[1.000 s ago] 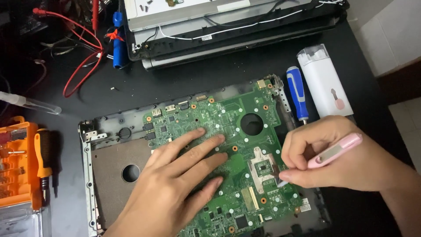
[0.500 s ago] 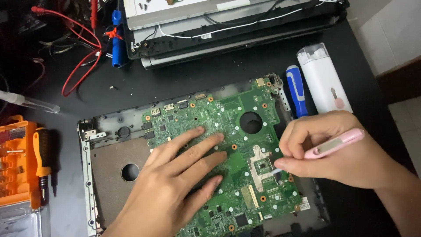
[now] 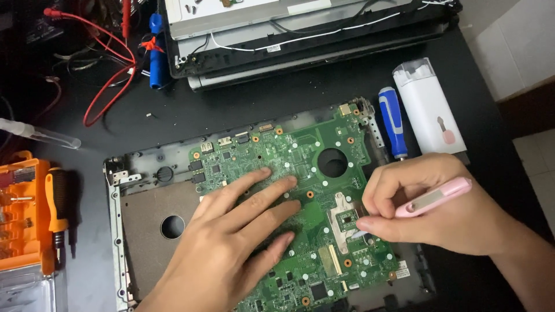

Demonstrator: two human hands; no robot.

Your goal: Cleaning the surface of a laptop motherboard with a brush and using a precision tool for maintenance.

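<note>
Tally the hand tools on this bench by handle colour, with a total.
Pink: 1, the pink tool held in the right hand over the green circuit board
Blue: 1, the blue screwdriver
Orange: 1, the orange screwdriver
Total: 3

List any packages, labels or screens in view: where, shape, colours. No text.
White case: right of the green board, upright rectangle, small pink tool picture on it.
Screen panel: top centre, grey flat back in a black frame, small white label strips.
White sticker: board's lower right corner, tiny rectangle.
Orange bit case: left edge, rectangular, clear lid below.
</note>
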